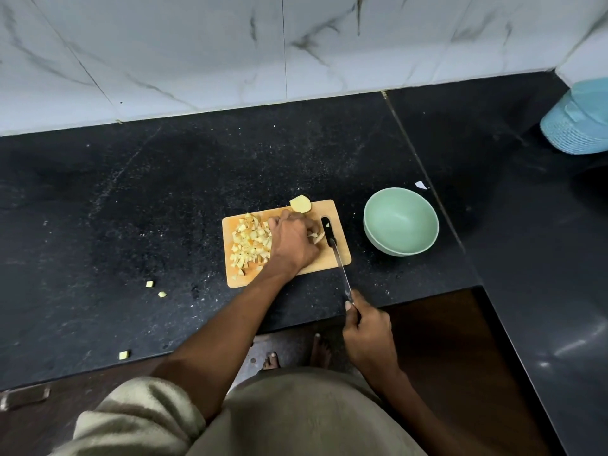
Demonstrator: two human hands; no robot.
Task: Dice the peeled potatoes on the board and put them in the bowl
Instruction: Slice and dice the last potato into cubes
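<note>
A small wooden cutting board (339, 255) lies on the black counter. A heap of diced potato (248, 243) covers its left half. My left hand (292, 241) rests curled over potato pieces (316, 237) at the board's middle. A potato half (300, 204) sits at the board's far edge. My right hand (365, 327) grips the handle of a knife (340, 268), whose blade points away toward the board's handle slot. A pale green bowl (400, 221) stands right of the board and looks to hold nothing.
Three stray potato cubes lie on the counter (164, 199) at the left, one (149, 284) near the front. A blue basket-like object (579, 120) sits at the far right. A marble-tiled wall backs the counter. The counter edge runs just in front of my body.
</note>
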